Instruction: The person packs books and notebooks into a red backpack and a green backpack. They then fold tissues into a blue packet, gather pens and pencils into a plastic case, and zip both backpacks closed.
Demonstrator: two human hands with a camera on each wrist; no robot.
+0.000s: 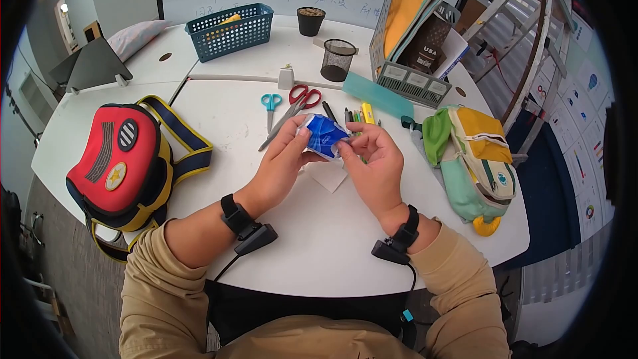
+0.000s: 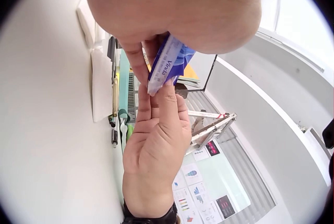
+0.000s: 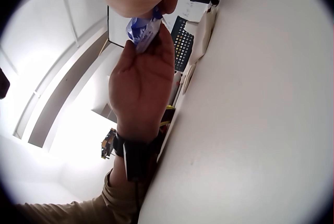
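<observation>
Both hands hold a small blue and white tissue pack (image 1: 323, 135) raised over the table, one at each end. My left hand (image 1: 278, 158) pinches its left side, thumb on top. With thumb and fingers, my right hand (image 1: 374, 167) pinches the right edge. The left wrist view shows the tissue pack (image 2: 169, 63) edge-on, with "Vinda" printed along it. Seen from the right wrist, the tissue pack (image 3: 143, 30) has crinkled clear wrapping, and the left palm (image 3: 141, 86) lies below it. A white folded paper piece (image 1: 327, 175) lies on the table beneath the hands.
Behind the hands lie red scissors (image 1: 306, 96), blue scissors (image 1: 270, 102) and several pens. A red backpack (image 1: 119, 159) sits left, a small green and yellow bag (image 1: 475, 159) right. Farther back are a basket (image 1: 229, 32), a mesh cup (image 1: 337, 60) and a file holder (image 1: 413, 83).
</observation>
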